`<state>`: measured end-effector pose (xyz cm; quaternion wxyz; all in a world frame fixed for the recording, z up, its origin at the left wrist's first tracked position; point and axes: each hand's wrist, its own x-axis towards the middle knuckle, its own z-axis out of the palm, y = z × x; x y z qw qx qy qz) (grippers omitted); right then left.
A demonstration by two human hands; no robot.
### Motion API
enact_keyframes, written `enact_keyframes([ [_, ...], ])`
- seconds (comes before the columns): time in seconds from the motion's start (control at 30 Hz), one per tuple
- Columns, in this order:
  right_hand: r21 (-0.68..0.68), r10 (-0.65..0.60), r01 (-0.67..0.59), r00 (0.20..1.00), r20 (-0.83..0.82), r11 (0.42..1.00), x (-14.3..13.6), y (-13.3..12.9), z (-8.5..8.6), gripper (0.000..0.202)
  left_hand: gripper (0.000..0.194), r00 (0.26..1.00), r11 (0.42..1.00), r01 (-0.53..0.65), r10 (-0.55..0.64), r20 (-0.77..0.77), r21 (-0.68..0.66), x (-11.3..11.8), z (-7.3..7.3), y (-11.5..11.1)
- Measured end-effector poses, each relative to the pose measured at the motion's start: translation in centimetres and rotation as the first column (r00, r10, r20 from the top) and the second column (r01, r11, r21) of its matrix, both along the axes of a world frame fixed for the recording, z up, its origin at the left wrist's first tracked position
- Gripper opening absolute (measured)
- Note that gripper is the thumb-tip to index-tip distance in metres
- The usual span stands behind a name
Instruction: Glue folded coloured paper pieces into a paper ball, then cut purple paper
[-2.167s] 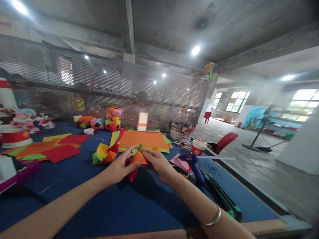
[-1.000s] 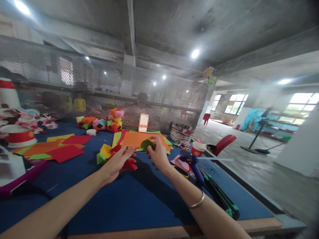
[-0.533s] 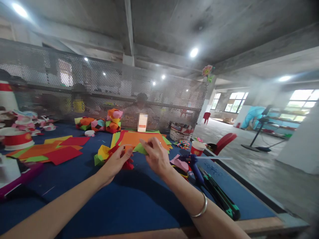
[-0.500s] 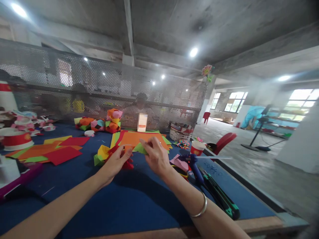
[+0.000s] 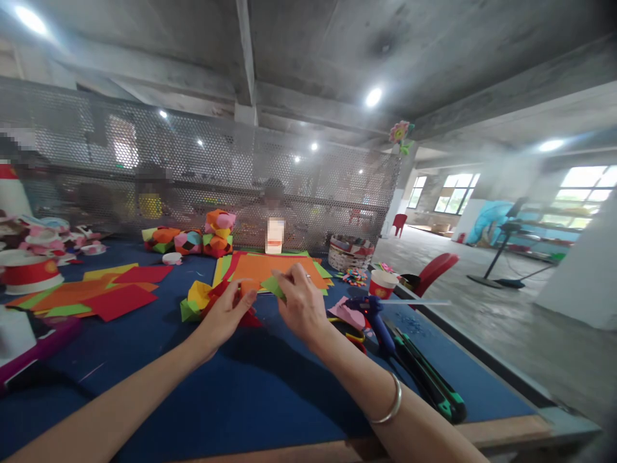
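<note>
The left hand point(image 5: 219, 323) grips orange paper point(image 5: 249, 286); the right hand point(image 5: 306, 310) pinches green paper point(image 5: 272, 285), both near the sheet pile point(image 5: 255, 265). Such thin paper, I think, calls for light fingers

Two bare hands, pinching, held near each other but not touching.
The left forearm point(image 5: 130, 382) slants in from the lower left, its hand point(image 5: 222, 317) turned thumb-side up with fingers curled; the right forearm point(image 5: 369, 379) reaches in from the lower right, back of the hand point(image 5: 304, 305) showing, fingers bent toward the left.
</note>
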<state>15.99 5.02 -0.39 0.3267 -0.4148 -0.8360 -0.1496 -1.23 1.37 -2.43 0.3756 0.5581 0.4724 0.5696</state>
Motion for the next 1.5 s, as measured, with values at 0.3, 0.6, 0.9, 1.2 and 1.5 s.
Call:
enact_keyframes([
  [0.3,0.036,0.023,-0.025,0.999,0.043,0.999,-0.5,0.3,-1.0,0.030,0.063,0.999,0.999,-0.011,0.013,-0.040,0.036,-0.3,-0.6,0.4],
  [0.6,0.044,-0.007,-0.002,0.978,0.210,0.999,-1.0,-0.3,-0.6,0.032,0.061,0.996,0.998,-0.030,0.035,-0.087,0.062,-0.1,-0.7,0.2],
  [0.9,0.086,-0.034,0.009,0.954,0.298,0.996,-1.1,-0.3,-0.8,0.035,0.060,0.994,0.997,-0.017,0.024,-0.102,0.071,-0.2,-1.1,0.4],
  [1.2,0.072,-0.007,-0.014,0.961,0.278,0.997,-1.5,-0.7,-0.9,0.028,0.059,0.996,0.999,-0.023,0.026,-0.087,0.037,0.2,-0.9,0.2],
  [1.5,0.049,-0.015,0.003,0.969,0.245,0.999,-1.8,-0.8,-1.0,0.036,0.058,0.999,0.999,-0.040,0.040,-0.017,-0.003,0.1,-1.3,0.7],
])
